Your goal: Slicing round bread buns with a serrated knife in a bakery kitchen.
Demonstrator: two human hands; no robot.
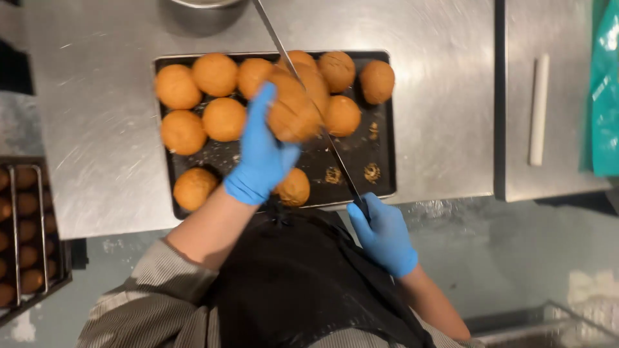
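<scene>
My left hand (261, 151), in a blue glove, holds a round golden-brown bun (293, 109) lifted above a dark baking tray (383, 161). My right hand (383, 235), also blue-gloved, grips the handle of a long knife (303, 87) whose blade runs up across the held bun toward the far side of the counter. Several more buns (216, 96) lie on the tray, most in its far and left part; one bun (294, 187) sits near the front edge under my left wrist.
The tray rests on a steel counter (97, 129). Crumbs lie on the tray's right part. A white rod (538, 109) lies on the surface at right, next to a teal bag (606, 90). A rack of buns (26, 238) stands low at left.
</scene>
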